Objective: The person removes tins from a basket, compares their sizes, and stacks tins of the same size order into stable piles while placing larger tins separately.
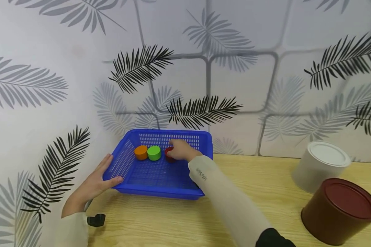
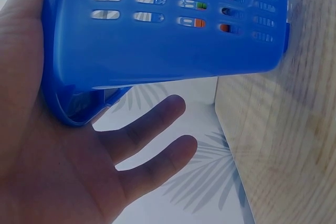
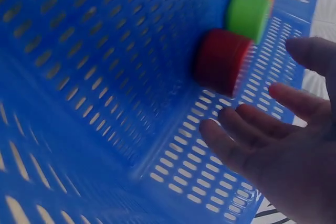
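Narrowly, right hand (image 1: 183, 150) clears red cylinder (image 3: 220, 61); left hand (image 1: 94, 181) touches basket rim (image 1: 160, 190).

Smooth plastic, with a soft sheen, forms the perforated blue basket (image 1: 160, 192) at centre. The orange cylinder (image 1: 141, 152), green cylinder (image 1: 154, 153) and red cylinder (image 3: 220, 61) have smooth, plastic-looking surfaces. The tabletop (image 1: 253, 178), below, shows wood grain; the wall (image 1: 241, 20), above, appears matt. At lower right, the brown tub (image 1: 330, 216) looks smooth. The pale sleeve (image 1: 232, 195), lower centre, is matt cloth.
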Motion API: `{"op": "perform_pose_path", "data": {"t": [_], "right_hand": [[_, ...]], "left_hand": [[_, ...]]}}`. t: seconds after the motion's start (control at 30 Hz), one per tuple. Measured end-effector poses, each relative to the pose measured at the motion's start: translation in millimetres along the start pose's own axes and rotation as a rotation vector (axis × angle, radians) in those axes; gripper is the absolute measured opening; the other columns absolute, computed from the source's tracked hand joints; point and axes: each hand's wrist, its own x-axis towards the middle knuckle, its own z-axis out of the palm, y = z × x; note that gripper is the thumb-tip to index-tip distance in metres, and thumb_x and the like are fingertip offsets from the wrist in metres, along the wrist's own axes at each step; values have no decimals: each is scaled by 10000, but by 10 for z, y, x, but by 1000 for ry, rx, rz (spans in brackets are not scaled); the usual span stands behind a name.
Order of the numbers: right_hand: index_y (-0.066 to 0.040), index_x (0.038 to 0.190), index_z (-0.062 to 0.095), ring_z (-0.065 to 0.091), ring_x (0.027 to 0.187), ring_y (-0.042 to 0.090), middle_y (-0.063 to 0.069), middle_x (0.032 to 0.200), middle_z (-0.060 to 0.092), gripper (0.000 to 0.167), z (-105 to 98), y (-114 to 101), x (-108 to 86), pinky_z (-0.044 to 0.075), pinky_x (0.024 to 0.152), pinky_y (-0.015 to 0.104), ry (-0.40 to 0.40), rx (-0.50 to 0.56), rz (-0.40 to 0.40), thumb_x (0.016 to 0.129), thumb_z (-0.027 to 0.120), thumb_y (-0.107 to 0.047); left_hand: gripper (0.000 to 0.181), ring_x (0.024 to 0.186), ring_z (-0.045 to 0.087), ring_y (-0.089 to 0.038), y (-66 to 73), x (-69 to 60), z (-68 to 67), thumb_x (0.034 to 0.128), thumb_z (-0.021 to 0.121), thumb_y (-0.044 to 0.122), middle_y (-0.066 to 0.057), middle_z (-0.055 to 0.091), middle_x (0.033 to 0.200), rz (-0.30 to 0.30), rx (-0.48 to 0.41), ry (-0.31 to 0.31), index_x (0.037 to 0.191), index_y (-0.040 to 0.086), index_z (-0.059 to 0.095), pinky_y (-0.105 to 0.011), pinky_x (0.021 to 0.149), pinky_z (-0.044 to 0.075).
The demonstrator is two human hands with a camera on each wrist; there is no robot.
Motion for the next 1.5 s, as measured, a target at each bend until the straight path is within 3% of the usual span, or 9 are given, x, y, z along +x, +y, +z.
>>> {"op": "perform_pose_path", "data": {"t": [0.23,0.33,0.47,0.57,0.7,0.87,1.0,1.17,1.5], "right_hand": [[-5,1071,665,561,804,190,62,915,636,207,-55,-9,-35,476,718,307,-91,-123,28,923,707,-144],[5,1143,641,580,853,202,79,976,646,292,-69,-13,-37,497,752,322,-82,-127,39,915,722,-159],[1,1415,510,576,1143,248,130,1314,604,608,-67,-15,-51,489,956,375,-126,-104,62,909,761,-222],[-65,1504,464,513,1273,256,114,1452,530,712,-64,-20,-72,425,1060,422,-180,-106,84,910,769,-311],[-135,1485,515,539,1205,231,68,1364,582,711,-68,-30,-110,435,1036,431,-241,-139,93,883,789,-395],[-113,1369,616,580,981,193,21,1067,621,569,-54,-42,-134,489,853,337,-290,-167,57,861,824,-266],[-75,1374,582,569,933,182,14,1038,604,585,-39,-46,-135,480,800,311,-259,-123,32,856,821,-207],[-42,1279,574,583,915,183,32,1042,621,497,-72,-68,-155,501,778,277,-172,-7,-66,867,807,-194],[-76,1388,543,599,1026,205,74,1223,625,544,-510,-178,-378,523,859,321,-17,122,-138,914,755,-239]], "left_hand": [[1045,1481,7,-525,54,31,-17,918,695,437,-169,-63,1679,12,4,-3,1630,79,20,-785,1060,121],[1043,1478,14,-532,71,35,-29,922,691,443,-166,-65,1680,10,12,-9,1630,80,16,-790,1053,132],[1039,1473,28,-542,76,37,-41,926,684,451,-172,-61,1679,12,27,-9,1629,76,17,-792,1048,144],[1040,1472,28,-544,71,38,-43,926,685,448,-176,-60,1678,13,25,-6,1629,74,16,-793,1047,141],[1040,1476,11,-536,67,42,-34,926,691,438,-177,-63,1678,15,5,-9,1629,77,16,-791,1052,125],[1044,1476,4,-534,59,39,-13,923,693,439,-183,-64,1676,9,3,-7,1628,74,15,-789,1056,115],[1044,1473,11,-542,51,41,13,921,694,439,-200,-52,1673,9,3,-2,1627,67,21,-790,1054,117],[1037,1472,4,-545,36,42,30,922,696,419,-206,-54,1671,17,-7,-6,1626,64,22,-794,1050,115],[1039,1468,-2,-552,38,41,27,921,693,427,-199,-62,1672,10,-12,-14,1627,68,21,-802,1042,108]]}}
